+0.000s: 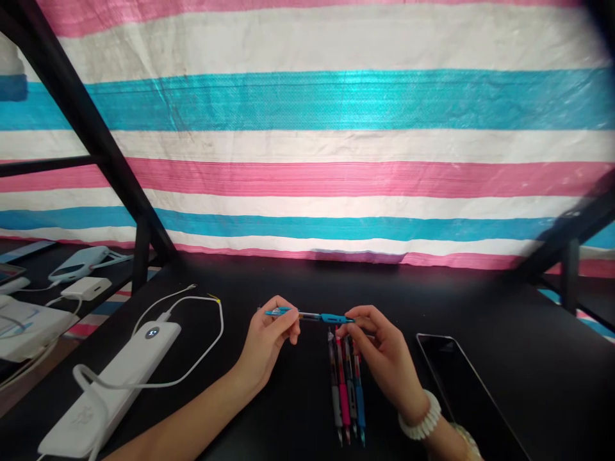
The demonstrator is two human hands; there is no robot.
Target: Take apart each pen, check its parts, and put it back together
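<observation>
Above the black bench point(480, 301), my left hand point(266, 339) and right hand point(384, 352) pinch the blue pen point(310, 315) level by its ends; light, stiff, probably slick, best gripped near the rubbery sleeve.

No legible text anywhere.
</observation>
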